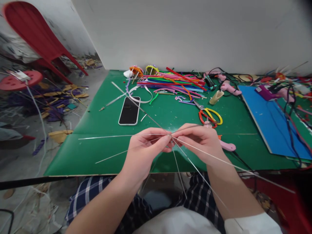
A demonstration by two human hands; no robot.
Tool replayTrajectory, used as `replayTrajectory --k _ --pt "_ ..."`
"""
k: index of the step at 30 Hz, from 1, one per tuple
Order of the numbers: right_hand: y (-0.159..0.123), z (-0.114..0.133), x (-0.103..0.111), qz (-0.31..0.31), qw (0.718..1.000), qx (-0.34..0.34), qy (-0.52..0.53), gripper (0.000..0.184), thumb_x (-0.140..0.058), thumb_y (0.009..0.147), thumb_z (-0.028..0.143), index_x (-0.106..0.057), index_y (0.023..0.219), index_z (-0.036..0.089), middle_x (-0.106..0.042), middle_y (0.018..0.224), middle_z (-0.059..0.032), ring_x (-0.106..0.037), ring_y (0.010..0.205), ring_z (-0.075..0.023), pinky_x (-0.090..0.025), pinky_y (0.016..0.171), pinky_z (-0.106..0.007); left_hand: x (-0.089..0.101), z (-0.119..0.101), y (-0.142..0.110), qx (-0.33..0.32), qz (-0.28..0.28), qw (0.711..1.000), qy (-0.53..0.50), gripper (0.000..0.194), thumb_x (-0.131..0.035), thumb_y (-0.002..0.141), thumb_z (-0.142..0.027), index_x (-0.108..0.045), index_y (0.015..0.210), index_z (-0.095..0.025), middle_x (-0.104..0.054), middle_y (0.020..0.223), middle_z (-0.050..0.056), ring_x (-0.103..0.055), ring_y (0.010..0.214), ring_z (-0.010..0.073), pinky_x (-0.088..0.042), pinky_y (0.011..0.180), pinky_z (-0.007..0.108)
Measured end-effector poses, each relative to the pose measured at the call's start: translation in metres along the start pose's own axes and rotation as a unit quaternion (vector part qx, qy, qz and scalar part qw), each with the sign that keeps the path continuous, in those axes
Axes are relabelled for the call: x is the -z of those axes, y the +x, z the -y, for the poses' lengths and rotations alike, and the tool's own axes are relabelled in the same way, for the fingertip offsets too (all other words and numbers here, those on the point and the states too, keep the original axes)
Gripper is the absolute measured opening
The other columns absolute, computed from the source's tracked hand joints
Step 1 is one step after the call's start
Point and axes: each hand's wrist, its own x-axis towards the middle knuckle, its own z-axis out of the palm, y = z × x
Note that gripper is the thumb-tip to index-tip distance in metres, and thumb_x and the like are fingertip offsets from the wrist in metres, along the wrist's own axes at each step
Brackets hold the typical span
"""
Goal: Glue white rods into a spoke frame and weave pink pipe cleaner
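Note:
Thin, silvery wire-like strands spread out like spokes from one crossing point above the near side of the green table. My left hand pinches that crossing between thumb and fingers. From the other side, my right hand grips the strands close to the same point, its fingertips almost touching the left ones. Several strands reach left, far and right, and some hang down over my lap. How they are joined is hidden by the fingertips. Just beyond the right hand lie scissors with red and yellow handles.
A phone lies left of centre, with white ribbon beside it. Colourful pipe cleaners are heaped at the back. Pink glue guns with cables and a blue board occupy the right. A red chair stands left.

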Motion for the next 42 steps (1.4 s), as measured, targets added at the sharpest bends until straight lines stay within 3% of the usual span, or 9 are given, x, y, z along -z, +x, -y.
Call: replayTrajectory --k 14,20,25,28,31,35,39,42 --pt "0.0 -0.009 -0.004 -0.025 0.998 -0.047 0.031 0.01 -0.058 0.078 0.023 -0.067 0.083 0.02 -0.067 0.078 -0.0005 -0.062 0.067 -0.0109 -0.051 0.062 -0.024 0.001 0.001 0.003 0.01 -0.011 1.0 -0.001 0.009 -0.07 0.066 -0.022 -0.069 0.073 -0.017 -0.067 0.062 0.001 -0.063 0.055 0.0101 -0.052 0.052 0.016" --pt "0.0 -0.006 -0.006 -0.029 0.997 0.031 -0.06 0.011 -0.057 0.078 0.019 -0.067 0.082 0.021 -0.067 0.077 0.0 -0.061 0.07 -0.0109 -0.049 0.062 -0.023 0.002 0.002 0.002 -0.004 -0.003 1.0 -0.025 0.005 -0.069 0.068 -0.018 -0.069 0.073 -0.017 -0.067 0.062 0.0 -0.063 0.055 0.0077 -0.051 0.053 0.013" --pt "0.002 -0.005 0.006 -0.007 0.985 0.038 -0.167 0.013 -0.055 0.08 0.022 -0.067 0.085 0.021 -0.068 0.08 -0.0007 -0.061 0.074 -0.0118 -0.049 0.066 -0.024 0.003 0.009 0.011 0.022 -0.004 1.0 -0.016 0.01 -0.07 0.067 -0.022 -0.068 0.074 -0.016 -0.067 0.064 0.0 -0.063 0.058 0.0087 -0.052 0.055 0.014" --pt "-0.013 -0.017 0.038 -0.051 0.964 -0.009 -0.261 0.015 -0.054 0.08 0.027 -0.066 0.087 0.023 -0.067 0.086 -0.0014 -0.061 0.079 -0.0136 -0.049 0.07 -0.026 0.008 0.018 0.021 0.061 -0.021 0.998 -0.007 0.021 -0.072 0.064 -0.027 -0.068 0.08 -0.015 -0.069 0.07 0.003 -0.064 0.06 0.0092 -0.052 0.056 0.016" --pt "-0.05 -0.041 0.086 -0.102 0.917 -0.106 -0.372 0.023 -0.053 0.08 0.035 -0.064 0.096 0.022 -0.064 0.1 -0.0047 -0.059 0.091 -0.0185 -0.049 0.077 -0.033 0.013 0.027 0.029 0.092 -0.024 0.996 -0.003 0.027 -0.073 0.062 -0.03 -0.068 0.083 -0.013 -0.069 0.075 0.005 -0.063 0.063 0.0094 -0.053 0.06 0.017" --pt "-0.097 -0.074 0.134 -0.031 0.844 -0.188 -0.502 0.048 -0.059 0.073 0.045 -0.056 0.114 0.019 -0.058 0.111 -0.0103 -0.055 0.101 -0.0254 -0.045 0.086 -0.041 0.015 0.029 0.031 0.08 -0.017 0.997 0.011 0.028 -0.071 0.064 -0.031 -0.068 0.085 -0.013 -0.068 0.074 0.004 -0.062 0.061 0.0086 -0.052 0.058 0.017" --pt "-0.1 -0.088 0.136 0.007 0.815 -0.194 -0.546 0.058 -0.059 0.073 0.044 -0.046 0.124 0.018 -0.056 0.113 -0.0116 -0.053 0.103 -0.0267 -0.044 0.086 -0.041 0.012 0.023 0.028 0.048 -0.01 0.998 0.037 0.028 -0.069 0.067 -0.031 -0.065 0.089 -0.014 -0.067 0.074 0.004 -0.062 0.061 0.0094 -0.051 0.056 0.017" --pt "-0.085 -0.085 0.123 0.033 0.81 -0.192 -0.554 0.04 -0.053 0.077 0.037 -0.053 0.113 0.019 -0.057 0.106 -0.0103 -0.056 0.097 -0.0253 -0.045 0.083 -0.04 0.011 0.019 0.026 0.031 -0.017 0.998 0.061 0.024 -0.069 0.067 -0.031 -0.062 0.083 -0.014 -0.067 0.072 0.003 -0.062 0.06 0.0098 -0.051 0.055 0.018"
